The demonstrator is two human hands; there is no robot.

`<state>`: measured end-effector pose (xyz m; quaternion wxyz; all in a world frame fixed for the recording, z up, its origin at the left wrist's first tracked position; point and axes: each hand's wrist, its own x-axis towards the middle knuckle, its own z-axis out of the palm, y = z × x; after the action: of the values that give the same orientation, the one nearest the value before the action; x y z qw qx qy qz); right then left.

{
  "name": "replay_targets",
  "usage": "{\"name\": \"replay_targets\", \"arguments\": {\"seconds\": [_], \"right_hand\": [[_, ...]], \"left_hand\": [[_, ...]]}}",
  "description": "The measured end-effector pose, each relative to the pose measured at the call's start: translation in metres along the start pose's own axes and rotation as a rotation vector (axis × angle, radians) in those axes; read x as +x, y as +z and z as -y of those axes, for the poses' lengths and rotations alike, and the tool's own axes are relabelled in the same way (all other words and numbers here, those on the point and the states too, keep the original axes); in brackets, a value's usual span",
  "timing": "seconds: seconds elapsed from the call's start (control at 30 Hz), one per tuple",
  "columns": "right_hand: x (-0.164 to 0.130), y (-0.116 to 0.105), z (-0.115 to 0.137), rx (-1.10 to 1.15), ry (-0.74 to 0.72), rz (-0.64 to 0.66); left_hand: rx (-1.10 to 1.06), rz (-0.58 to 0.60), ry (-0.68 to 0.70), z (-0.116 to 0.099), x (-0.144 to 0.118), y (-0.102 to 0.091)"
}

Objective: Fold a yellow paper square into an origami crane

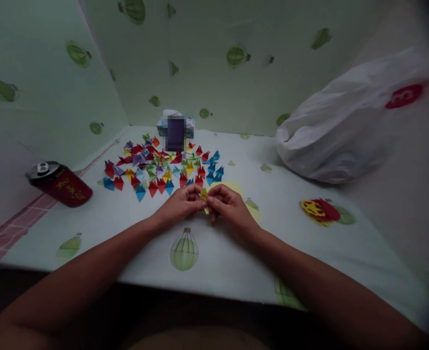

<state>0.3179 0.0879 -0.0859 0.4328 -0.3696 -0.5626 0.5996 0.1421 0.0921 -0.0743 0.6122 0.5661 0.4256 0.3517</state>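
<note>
Between my two hands is a small piece of folded yellow paper, pinched from both sides. My left hand grips its left edge with thumb and fingers. On the opposite edge, my right hand closes thumb and forefinger. Part of the paper is hidden by the fingertips. Flat on the table beneath and behind my right hand lies pale yellow paper. Many folded paper cranes in red, blue, yellow, green and purple spread over the table just beyond my hands.
A dark red drink can stands at the left. At the back, a tissue box sits behind a blurred-out dark object. On the right are a bulky white plastic bag and red and yellow cut-out pieces.
</note>
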Motion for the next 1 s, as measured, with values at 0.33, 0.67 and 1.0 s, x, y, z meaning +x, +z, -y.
{"name": "replay_targets", "arguments": {"seconds": [0.33, 0.67, 1.0], "right_hand": [[0.0004, 0.0008, -0.0029, 0.032, 0.022, -0.015], [0.0002, 0.0001, -0.0043, 0.002, 0.007, 0.002], [0.003, -0.0015, -0.0087, 0.133, 0.032, 0.037]], "left_hand": [[0.138, -0.022, 0.108, -0.0046, -0.0041, 0.0019], [0.295, 0.009, 0.127, -0.0043, -0.0048, 0.0023], [-0.007, -0.02, -0.019, 0.0003, -0.0036, 0.0073]]}}
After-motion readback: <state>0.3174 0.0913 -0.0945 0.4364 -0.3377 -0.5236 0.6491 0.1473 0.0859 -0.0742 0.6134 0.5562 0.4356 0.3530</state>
